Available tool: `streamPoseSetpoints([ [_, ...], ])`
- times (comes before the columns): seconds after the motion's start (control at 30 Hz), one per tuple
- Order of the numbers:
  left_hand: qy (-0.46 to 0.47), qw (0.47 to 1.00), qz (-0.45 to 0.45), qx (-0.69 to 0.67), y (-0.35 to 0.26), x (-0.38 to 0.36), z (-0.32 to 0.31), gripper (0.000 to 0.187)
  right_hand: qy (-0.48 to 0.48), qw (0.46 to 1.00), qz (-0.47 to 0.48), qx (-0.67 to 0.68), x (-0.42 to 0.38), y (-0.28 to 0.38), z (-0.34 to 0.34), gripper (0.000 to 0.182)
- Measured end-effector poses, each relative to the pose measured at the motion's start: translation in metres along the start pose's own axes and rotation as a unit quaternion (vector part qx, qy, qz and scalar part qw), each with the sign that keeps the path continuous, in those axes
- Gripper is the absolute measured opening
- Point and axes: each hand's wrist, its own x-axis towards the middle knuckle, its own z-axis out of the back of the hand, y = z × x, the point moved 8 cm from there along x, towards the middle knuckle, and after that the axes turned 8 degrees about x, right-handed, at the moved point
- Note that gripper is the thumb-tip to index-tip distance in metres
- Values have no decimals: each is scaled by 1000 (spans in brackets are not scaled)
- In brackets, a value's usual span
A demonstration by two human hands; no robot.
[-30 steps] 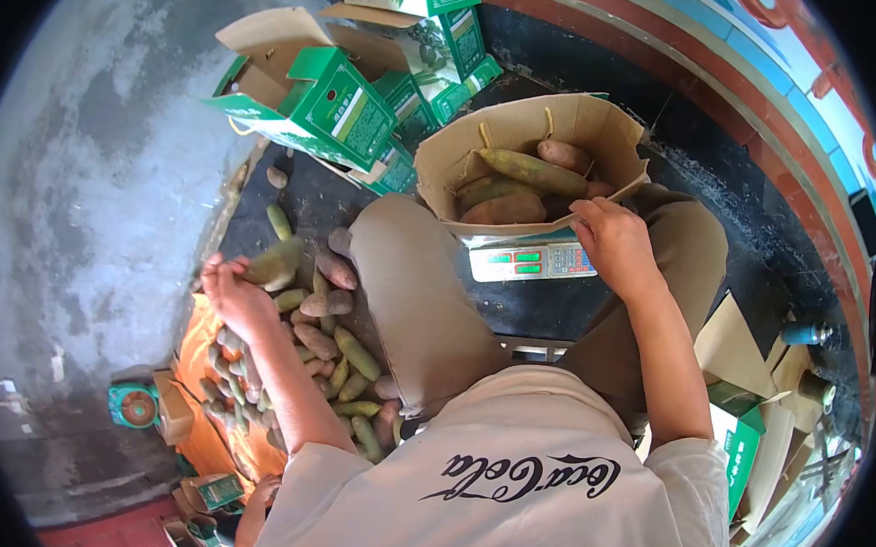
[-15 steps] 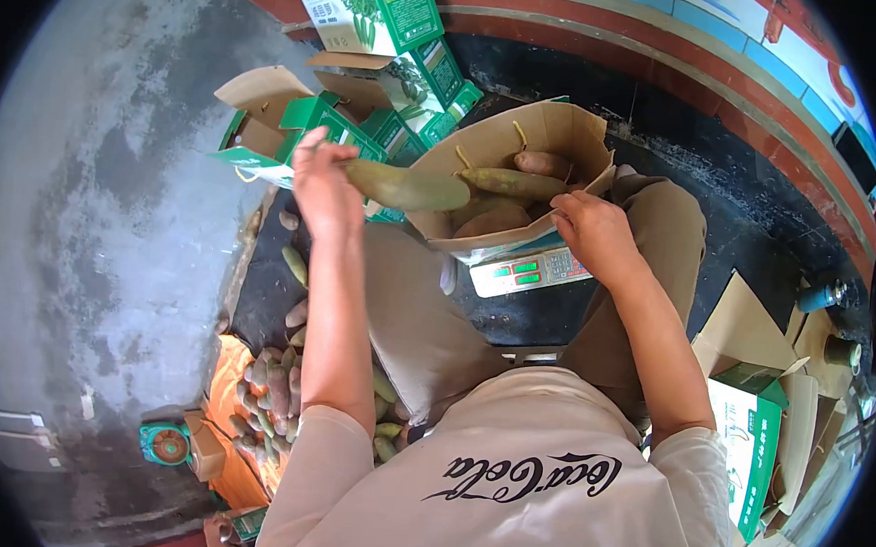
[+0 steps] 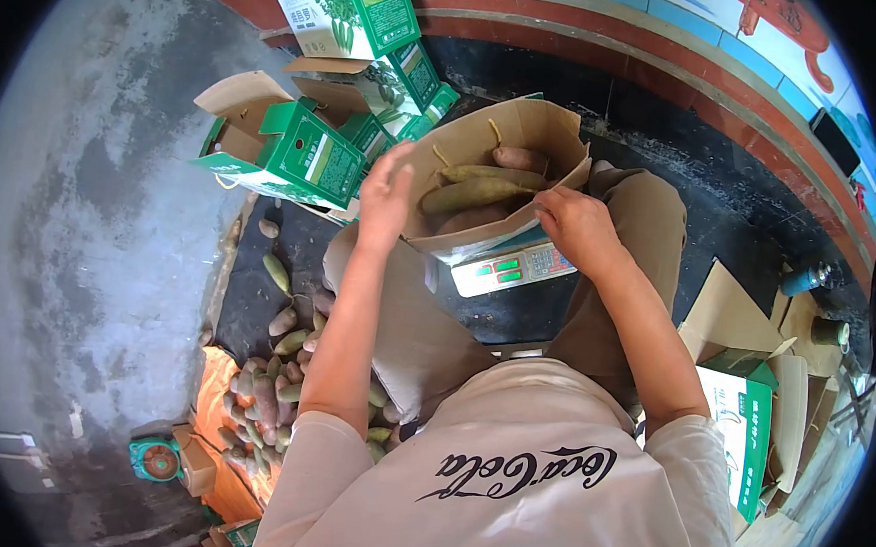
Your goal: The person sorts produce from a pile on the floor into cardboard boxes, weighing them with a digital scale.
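Observation:
An open cardboard box (image 3: 422,201) stands on a scale (image 3: 515,269) between my knees. Inside lie several radishes, among them a long green one (image 3: 477,191) near the front and a reddish one (image 3: 519,159) at the back. Beside the box's left rim is my left hand (image 3: 387,194), fingers apart and holding nothing. My right hand (image 3: 572,219) is at the box's front right rim, its fingers closed around the edge near the green radish's tip.
Green and white boxes (image 3: 310,163) are stacked at the upper left. Many radishes (image 3: 265,398) lie on the floor and an orange sheet (image 3: 215,401) at the left. More cartons (image 3: 755,429), a blue bottle (image 3: 804,279) and a cup (image 3: 829,333) are at the right.
The long green radish has gone from my left hand into the box, and that hand is now empty beside the rim. The whole view has shifted slightly.

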Motion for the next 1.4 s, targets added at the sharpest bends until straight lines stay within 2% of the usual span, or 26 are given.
streamPoseSetpoints([
  [0.17,-73,986,84,-120,14,-27,19,26,-31,999,35,-17,-4,6,-4,10],
  [0.33,-105,973,83,-190,32,-33,25,23,-5,999,33,-43,-23,13,-23,9],
  [0.47,-104,946,107,-288,47,-32,29,26,-1,999,-25,47,-27,13,-23,11],
  [0.57,-99,941,110,-305,48,-32,26,27,-2,985,-78,154,-22,34,-9,13],
  [0.73,-99,943,114,-297,51,-31,19,35,54,923,-114,364,-20,61,-12,15],
  [0.83,-82,945,130,-288,56,-34,12,37,-1,871,-135,472,-27,56,-5,15],
  [0.87,-74,949,127,-280,59,-33,12,38,-6,869,-136,475,-29,55,0,15],
  [1.0,-71,947,112,-293,59,-31,20,40,-44,893,-119,432,-30,49,27,16],
  [1.1,-69,950,110,-283,63,-35,26,40,-102,890,-135,422,-36,22,42,15],
  [1.2,-76,941,104,-312,67,-41,32,36,-161,941,-160,252,-63,-32,51,14],
  [1.27,-67,943,101,-310,66,-44,36,35,-165,965,-187,84,-94,-67,59,15],
  [1.3,-65,944,98,-310,64,-45,38,35,-163,967,-197,-2,-113,-84,63,16],
  [1.4,-59,943,108,-308,63,-45,39,34,-160,915,-352,-113,-193,-168,68,15],
])
